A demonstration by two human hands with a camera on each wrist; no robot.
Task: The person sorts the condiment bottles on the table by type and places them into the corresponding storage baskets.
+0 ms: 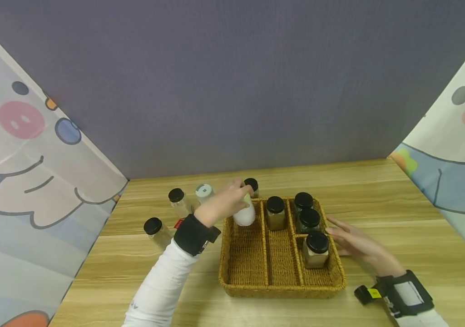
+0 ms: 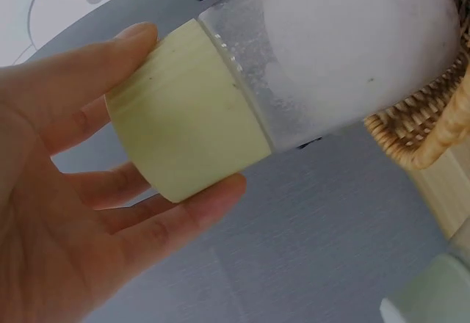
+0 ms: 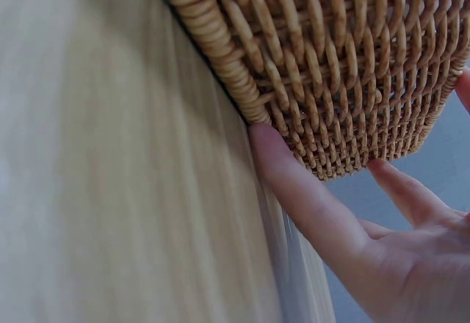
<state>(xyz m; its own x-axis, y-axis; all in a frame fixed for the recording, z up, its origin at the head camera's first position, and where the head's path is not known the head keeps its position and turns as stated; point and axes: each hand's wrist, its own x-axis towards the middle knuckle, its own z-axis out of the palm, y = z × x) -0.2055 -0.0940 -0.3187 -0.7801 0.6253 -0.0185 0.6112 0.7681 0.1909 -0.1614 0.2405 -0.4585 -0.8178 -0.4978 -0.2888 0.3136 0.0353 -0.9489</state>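
My left hand (image 1: 226, 200) grips a jar of white powder (image 1: 245, 218) by its pale yellow-green lid (image 2: 187, 114), fingers on one side and thumb on the other. The jar is tilted over the back of the left compartment in a divided wicker basket (image 1: 281, 292). With fingers extended, my right hand (image 1: 359, 245) touches the basket's right outer wall; one fingertip (image 3: 270, 143) lies at its bottom edge by the table. A black-lidded jar (image 1: 275, 214) stands in the middle compartment. Two dark-lidded jars (image 1: 309, 221) share the right rear section, and another (image 1: 316, 254) stands in front of them.
Left of the basket, two black-lidded jars (image 1: 160, 232) and a pale-lidded jar (image 1: 205, 192) stand on the wooden table (image 1: 122, 268). Another black-lidded jar (image 1: 251, 185) is behind the basket's back left corner. A grey panel (image 1: 232, 91) closes off the back.
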